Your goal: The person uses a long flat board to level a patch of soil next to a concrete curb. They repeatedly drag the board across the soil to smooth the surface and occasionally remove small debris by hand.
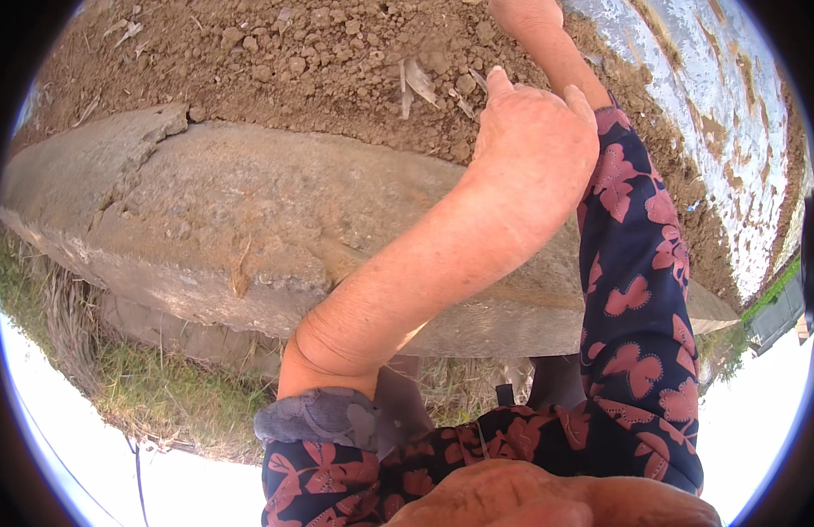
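My left hand [535, 122] is over brown crumbly soil [328, 66], its wrist bent and the back of the hand towards me. One fingertip points up towards the soil; the other fingers are mostly hidden, and whether they hold anything does not show. Farther out, my right hand [527, 16] is cut off by the top edge, so its fingers are out of sight. Dry pale leaf scraps [418, 82] lie on the clods just left of my left hand. My left forearm crosses above a rough concrete kerb [262, 191] that borders the soil.
A crack [127, 168] runs through the kerb at the left. Right of the soil spreads a pale blue-white sheet-like surface [703, 85] spotted with dirt. Grass [176, 388] grows along the kerb's near side, by my legs. A grey structure [776, 316] stands at the far right.
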`<state>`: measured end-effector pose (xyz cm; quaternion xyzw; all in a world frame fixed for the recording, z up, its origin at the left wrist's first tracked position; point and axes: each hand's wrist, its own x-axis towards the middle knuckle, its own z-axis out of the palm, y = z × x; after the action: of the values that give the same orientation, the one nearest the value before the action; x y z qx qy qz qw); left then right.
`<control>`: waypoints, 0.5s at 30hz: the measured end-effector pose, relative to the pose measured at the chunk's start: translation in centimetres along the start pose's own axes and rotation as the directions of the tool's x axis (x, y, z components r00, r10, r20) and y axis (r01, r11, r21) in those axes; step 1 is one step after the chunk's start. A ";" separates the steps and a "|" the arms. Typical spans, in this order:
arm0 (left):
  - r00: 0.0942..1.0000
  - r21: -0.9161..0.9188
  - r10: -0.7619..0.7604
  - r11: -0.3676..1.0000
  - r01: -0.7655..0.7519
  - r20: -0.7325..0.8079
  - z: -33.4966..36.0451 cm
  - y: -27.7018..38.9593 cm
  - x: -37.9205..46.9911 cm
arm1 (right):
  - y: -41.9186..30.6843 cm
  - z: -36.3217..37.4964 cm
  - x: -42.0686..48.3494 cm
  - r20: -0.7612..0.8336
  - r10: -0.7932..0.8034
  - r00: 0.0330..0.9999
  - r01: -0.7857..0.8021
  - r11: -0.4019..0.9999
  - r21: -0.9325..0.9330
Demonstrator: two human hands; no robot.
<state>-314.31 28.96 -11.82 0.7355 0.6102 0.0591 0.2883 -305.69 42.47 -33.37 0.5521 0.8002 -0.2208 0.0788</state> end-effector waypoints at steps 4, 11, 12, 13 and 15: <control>1.000 0.038 -0.015 0.999 0.015 0.017 -0.6 0.0 0.1 | -1.0 -1.4 0.7 -0.005 -0.100 0.995 0.099 0.992 -0.073; 0.938 0.010 -0.101 0.994 0.110 -0.331 -0.9 -0.1 1.3 | -2.4 -3.1 0.9 0.145 -0.031 0.989 0.058 0.980 -0.190; 0.936 -0.065 -0.136 0.990 0.121 -0.325 -0.9 -0.1 1.5 | -2.4 -2.9 0.9 0.148 -0.032 0.988 0.060 0.981 -0.187; 0.933 -0.141 -0.171 0.981 0.132 -0.316 -0.8 -0.2 1.7 | -2.2 -2.7 0.8 0.152 -0.033 0.988 0.061 0.981 -0.184; 0.913 -0.167 -0.182 0.978 0.128 -0.365 -0.6 -0.5 2.1 | -2.0 -2.3 0.7 0.157 -0.036 0.987 0.064 0.981 -0.182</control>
<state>-314.46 31.17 -12.09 0.6374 0.7052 0.2194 0.2197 -307.55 43.51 -31.01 0.5034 0.8226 -0.1884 0.1856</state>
